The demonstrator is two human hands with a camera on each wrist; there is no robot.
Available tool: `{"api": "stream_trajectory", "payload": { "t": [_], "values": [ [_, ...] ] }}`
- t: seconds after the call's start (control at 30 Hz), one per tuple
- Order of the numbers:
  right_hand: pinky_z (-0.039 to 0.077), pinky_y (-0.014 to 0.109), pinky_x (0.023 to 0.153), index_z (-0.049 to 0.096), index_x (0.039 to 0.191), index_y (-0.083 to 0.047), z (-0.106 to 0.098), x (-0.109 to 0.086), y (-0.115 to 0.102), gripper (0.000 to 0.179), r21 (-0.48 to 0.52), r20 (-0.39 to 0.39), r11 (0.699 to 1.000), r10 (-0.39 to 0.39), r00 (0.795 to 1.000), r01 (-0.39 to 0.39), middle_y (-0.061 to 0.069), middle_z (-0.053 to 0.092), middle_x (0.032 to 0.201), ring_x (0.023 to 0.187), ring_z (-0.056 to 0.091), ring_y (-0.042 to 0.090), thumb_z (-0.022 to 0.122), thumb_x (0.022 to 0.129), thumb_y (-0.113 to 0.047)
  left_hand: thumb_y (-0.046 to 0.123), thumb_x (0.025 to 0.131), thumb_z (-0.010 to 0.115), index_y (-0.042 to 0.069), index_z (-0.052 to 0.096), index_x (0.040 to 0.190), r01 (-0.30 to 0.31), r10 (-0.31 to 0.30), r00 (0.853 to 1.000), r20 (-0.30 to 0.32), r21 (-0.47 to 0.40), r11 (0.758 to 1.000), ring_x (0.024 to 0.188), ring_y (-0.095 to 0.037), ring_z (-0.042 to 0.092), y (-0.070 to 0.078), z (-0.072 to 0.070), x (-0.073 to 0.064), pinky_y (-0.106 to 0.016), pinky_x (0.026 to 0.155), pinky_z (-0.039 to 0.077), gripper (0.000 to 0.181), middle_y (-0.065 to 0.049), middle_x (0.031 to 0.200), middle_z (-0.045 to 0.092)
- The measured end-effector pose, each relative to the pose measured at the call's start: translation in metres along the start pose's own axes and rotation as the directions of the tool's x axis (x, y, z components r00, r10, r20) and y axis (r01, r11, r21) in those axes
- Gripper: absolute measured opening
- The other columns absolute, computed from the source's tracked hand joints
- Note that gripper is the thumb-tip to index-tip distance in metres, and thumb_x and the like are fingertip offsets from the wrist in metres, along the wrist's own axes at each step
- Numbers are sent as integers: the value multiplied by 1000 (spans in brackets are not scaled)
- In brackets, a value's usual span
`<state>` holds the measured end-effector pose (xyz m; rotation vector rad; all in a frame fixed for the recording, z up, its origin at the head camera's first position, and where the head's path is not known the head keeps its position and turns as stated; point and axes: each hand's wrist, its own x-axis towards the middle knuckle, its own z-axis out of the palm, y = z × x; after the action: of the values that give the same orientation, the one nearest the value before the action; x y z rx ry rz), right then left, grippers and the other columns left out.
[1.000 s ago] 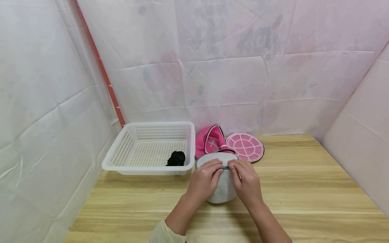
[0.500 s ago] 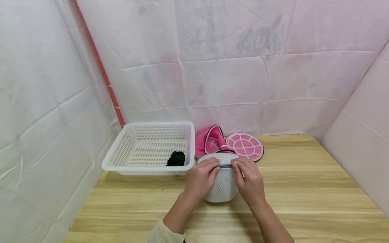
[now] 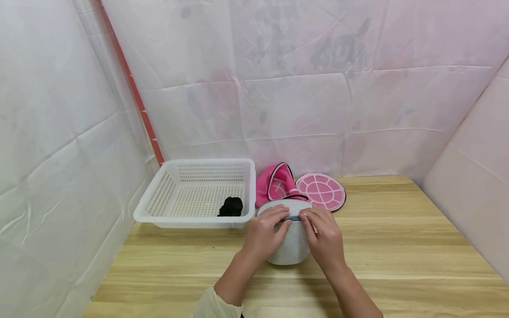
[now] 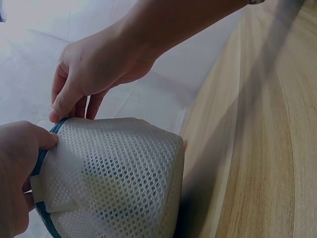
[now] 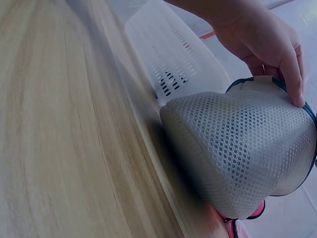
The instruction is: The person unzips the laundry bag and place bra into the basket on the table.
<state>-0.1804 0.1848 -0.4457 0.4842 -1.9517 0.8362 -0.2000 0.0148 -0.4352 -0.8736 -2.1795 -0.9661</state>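
A white mesh laundry bag point(image 3: 291, 247), round with a flat lid and blue-grey zipper trim point(image 3: 293, 217), stands on the wooden table in the head view. At the left of its front rim, my left hand point(image 3: 263, 232) pinches the trim between thumb and fingers. Just to the right, my right hand point(image 3: 324, 234) pinches the same trim, leaving a short stretch of it showing between the hands. In the left wrist view the mesh side of the bag point(image 4: 116, 168) bulges, with a fabric tab at the trim. My fingers hide the zipper pull.
Behind the bag lie an unzipped pink mesh bag point(image 3: 264, 187) and its round pink lid point(image 3: 321, 192). A white plastic basket point(image 3: 157, 218) at the left holds a black bundled cloth point(image 3: 231, 206). White sheeting point(image 3: 294, 106) walls the back and sides of the table point(image 3: 397, 247).
Both hands keep their pinch on the bag's rim. The right hand shifted slightly right, then back left toward the left hand; the bag's front moved a little with them.
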Motion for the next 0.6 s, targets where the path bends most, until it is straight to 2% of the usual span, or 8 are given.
{"api": "stream_trajectory", "payload": {
  "t": [0.23, 0.4, 0.5, 0.6],
  "values": [
    [42, 9, 96, 75, 95, 0, 0, 1, -4, 22, 16, -7, 999, -27, 1000, 28, 8, 72, 94, 90, 63, 25, 77, 74, 7, 15, 88, 75, 4, 75, 108, 31, -31, 999, 17, -19, 999, 113, -17, 67, 1, 2, 0, -27, 100, 51, 23, -4, 112, 74],
    [42, 8, 95, 75, 94, 1, -2, 2, -7, 11, 2, 11, 998, -56, 998, 56, 8, 71, 93, 89, 62, 24, 73, 85, -5, 14, 88, 74, 5, 75, 109, 29, -29, 1000, 10, -13, 999, 113, -16, 67, -1, 3, 0, -27, 101, 50, 23, -3, 113, 73],
    [44, 10, 94, 75, 94, 1, -2, 2, -8, 17, 0, 6, 996, -86, 996, 86, 8, 71, 92, 88, 61, 24, 68, 93, -15, 13, 88, 74, 4, 74, 110, 17, -17, 1000, 6, -8, 1000, 113, -18, 67, -3, 4, 0, -29, 101, 51, 24, -5, 113, 73],
    [44, 11, 94, 75, 94, 2, -2, 1, -8, 20, 4, 7, 995, -97, 995, 97, 8, 71, 93, 88, 62, 25, 66, 95, -16, 13, 88, 74, 3, 74, 111, 9, -9, 1000, 8, 7, 1000, 113, -20, 67, -4, 5, 0, -32, 101, 51, 25, -6, 114, 73]
  ]
}}
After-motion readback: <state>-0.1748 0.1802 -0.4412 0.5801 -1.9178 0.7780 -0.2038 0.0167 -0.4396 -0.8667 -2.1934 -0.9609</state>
